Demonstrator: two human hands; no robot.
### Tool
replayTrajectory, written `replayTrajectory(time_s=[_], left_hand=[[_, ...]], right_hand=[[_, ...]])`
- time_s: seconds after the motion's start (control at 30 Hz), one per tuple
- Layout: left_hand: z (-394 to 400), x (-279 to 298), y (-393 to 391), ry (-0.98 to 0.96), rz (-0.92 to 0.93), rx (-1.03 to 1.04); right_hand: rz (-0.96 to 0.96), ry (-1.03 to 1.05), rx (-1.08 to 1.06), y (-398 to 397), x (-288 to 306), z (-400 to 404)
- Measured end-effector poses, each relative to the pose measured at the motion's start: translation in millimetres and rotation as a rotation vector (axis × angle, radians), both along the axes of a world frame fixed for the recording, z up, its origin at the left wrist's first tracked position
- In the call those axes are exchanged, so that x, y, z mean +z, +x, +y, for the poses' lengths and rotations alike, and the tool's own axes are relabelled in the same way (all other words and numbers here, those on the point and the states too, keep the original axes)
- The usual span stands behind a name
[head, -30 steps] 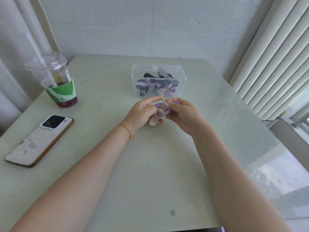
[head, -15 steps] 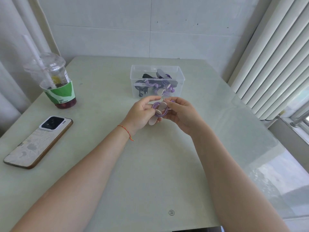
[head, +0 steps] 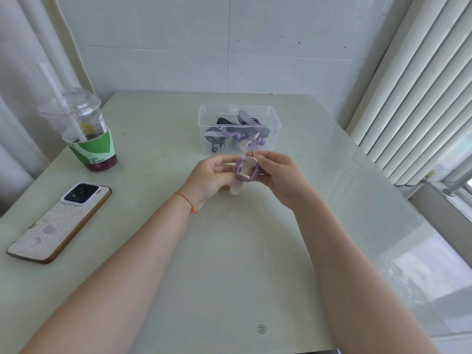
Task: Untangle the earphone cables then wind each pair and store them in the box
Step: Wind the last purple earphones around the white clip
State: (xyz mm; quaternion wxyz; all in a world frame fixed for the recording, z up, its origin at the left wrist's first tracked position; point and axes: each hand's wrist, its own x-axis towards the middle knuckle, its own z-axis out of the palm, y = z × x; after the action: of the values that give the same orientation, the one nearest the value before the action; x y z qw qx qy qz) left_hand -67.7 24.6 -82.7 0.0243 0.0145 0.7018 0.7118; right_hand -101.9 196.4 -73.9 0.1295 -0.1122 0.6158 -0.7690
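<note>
While both hands hover above the pale green worktop (head: 229, 251), they meet around a coil of purple earphone cable (head: 245, 172) wound into a small ring. A flat beige strap (head: 241, 175) passes through the ring, its lower end hanging below the fingers and its upper end near the right fingertips. The left hand (head: 210, 176) has its grip closed on the left side of the coil, thumb and fingers curled round it. The right hand (head: 277, 172) pinches the right side of the coil, and its fingertips also hold a small plug end just above the ring.

Just beyond the hands stands a clear rectangular plastic box (head: 274, 123), open at the top. Inside it lie wound bundles of black earphones (head: 215, 139) and purple earphones (head: 238, 135), each with a strap of its own.

Far to the left stands a clear plastic cup with a domed lid, a white straw and a green sleeve (head: 88, 134), with dark red drink at the bottom. Nearer on that side a phone in a pale patterned case (head: 58, 222) lies face down. A thin red cord bracelet (head: 187, 201) circles the left wrist.
</note>
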Motion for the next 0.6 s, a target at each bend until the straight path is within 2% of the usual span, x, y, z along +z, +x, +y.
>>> replayTrajectory(time_s=[0.23,0.43,0.6], left_hand=[[-1.5,0.6,1.2,-0.011,-0.021,-0.093],[-2.3,4.8,-0.8,0.079,-0.099,-0.190],[-3.0,-0.8,-0.5,0.108,-0.067,-0.148]], right_hand=[[0.013,0.050,0.059,-0.7,-2.2,1.5],[0.053,0.100,0.040,-1.4,-2.6,0.7],[0.044,0.121,0.022,-2.1,-2.9,0.4]])
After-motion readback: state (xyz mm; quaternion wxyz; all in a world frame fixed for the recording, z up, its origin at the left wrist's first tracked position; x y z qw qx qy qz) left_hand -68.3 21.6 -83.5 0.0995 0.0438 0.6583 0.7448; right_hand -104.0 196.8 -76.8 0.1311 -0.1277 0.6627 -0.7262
